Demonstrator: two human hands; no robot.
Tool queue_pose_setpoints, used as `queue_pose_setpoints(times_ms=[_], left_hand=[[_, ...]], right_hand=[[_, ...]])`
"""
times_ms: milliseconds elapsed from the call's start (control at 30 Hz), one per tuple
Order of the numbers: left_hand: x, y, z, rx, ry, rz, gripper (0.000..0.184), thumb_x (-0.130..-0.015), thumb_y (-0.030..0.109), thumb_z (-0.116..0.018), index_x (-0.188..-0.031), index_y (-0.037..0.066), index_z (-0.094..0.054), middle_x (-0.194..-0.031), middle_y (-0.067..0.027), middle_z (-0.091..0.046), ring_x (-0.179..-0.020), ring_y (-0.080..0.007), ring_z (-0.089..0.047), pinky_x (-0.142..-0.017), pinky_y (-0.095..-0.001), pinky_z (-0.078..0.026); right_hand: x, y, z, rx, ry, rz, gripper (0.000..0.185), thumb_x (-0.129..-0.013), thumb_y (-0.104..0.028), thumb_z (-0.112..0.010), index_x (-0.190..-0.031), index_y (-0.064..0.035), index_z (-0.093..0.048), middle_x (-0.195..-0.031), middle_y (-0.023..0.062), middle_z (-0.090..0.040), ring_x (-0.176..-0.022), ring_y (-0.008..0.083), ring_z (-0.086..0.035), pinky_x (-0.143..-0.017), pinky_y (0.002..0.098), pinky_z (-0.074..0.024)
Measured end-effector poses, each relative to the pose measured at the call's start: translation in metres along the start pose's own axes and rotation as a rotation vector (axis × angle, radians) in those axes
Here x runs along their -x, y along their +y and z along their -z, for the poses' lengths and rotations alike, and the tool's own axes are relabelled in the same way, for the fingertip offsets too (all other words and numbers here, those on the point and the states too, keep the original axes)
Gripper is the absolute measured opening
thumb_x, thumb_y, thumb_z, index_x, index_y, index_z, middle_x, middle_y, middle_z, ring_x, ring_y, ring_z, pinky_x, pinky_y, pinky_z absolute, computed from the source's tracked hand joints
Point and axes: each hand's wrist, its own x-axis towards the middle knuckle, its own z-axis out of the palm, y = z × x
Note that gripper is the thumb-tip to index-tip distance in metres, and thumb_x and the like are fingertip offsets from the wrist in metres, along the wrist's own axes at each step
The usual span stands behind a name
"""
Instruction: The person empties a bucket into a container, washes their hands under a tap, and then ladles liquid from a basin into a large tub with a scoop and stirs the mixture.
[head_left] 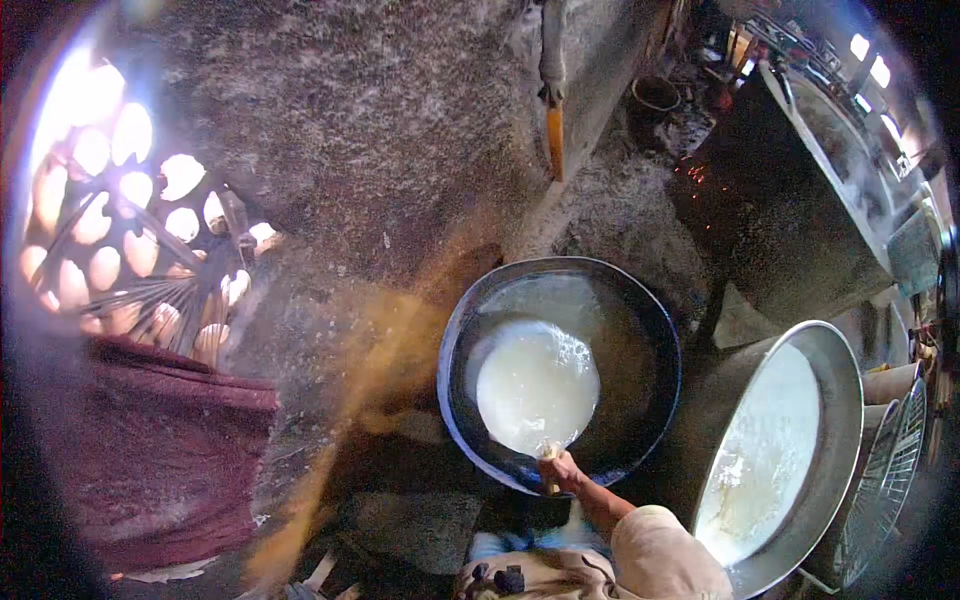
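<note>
My right hand [562, 473] is closed round a short light-coloured handle [549, 486] at the near rim of a large dark round pan [648, 360]. Just beyond the hand, inside the pan, lies a round patch of whitish liquid [537, 385]; whether a ladle or bowl holds it I cannot tell. To the right stands a wide metal basin [848, 400] with milky, partly foamy liquid [765, 450] in it. My left hand does not show.
A maroon cloth [170, 450] hangs at the left below a wall with bright round openings. Sparks glow beside a large dark vat [790, 200] at the upper right, where steam rises. A wire rack [885, 490] stands at the right edge. A bucket [656, 94] sits farther back.
</note>
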Motion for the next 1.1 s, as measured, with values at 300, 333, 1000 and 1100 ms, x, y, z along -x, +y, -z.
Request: queue_pose_setpoints(times_ms=[300,333,1000,1100], left_hand=[[-0.051,-0.009,-0.066,-0.004,-0.243,-0.129,0.068,-0.087,0.040,-0.056,-0.139,0.006,-0.026,-0.131,-0.0159,-0.042,-0.118,-0.0310,-0.043,-0.099,-0.0455,-0.035],[-0.055,-0.009,-0.071,-0.023,-0.272,-0.143,0.068,-0.087,0.040,-0.056,-0.139,0.006,-0.027,-0.131,-0.0159,-0.042,-0.118,-0.0310,-0.044,-0.099,-0.0455,-0.035],[0.007,-0.047,-0.200,-0.372,-0.439,-0.306,0.061,-0.087,0.036,-0.056,-0.135,0.007,-0.032,-0.123,-0.0144,-0.048,-0.113,-0.0303,-0.047,-0.096,-0.0455,-0.037],[0.049,-0.044,-0.212,-0.461,-0.371,-0.347,0.052,-0.088,0.035,-0.052,-0.129,0.006,-0.039,-0.112,-0.0116,-0.054,-0.107,-0.0294,-0.051,-0.093,-0.0453,-0.038]], right_hand=[[0.185,-0.139,0.055,-0.264,-0.276,-0.065,0.008,-0.080,-0.005,-0.059,-0.080,-0.0057,-0.051,-0.072,0.0037,-0.051,-0.054,0.0122,-0.050,-0.045,0.0273,-0.0427],[0.215,-0.161,0.061,-0.034,-0.110,-0.099,0.008,-0.079,-0.006,-0.059,-0.077,-0.0049,-0.051,-0.070,0.0053,-0.053,-0.051,0.0126,-0.051,-0.043,0.0278,-0.0424],[0.501,-0.038,0.334,-0.206,0.541,-0.084,0.008,-0.072,0.000,-0.061,-0.073,0.0025,-0.053,-0.059,0.0076,-0.052,-0.046,0.0174,-0.053,-0.039,0.0325,-0.0463],[0.478,0.021,0.348,-0.305,0.585,-0.025,0.012,-0.068,0.000,-0.062,-0.076,0.0003,-0.052,-0.059,0.0071,-0.052,-0.047,0.0180,-0.055,-0.038,0.0325,-0.0467]])
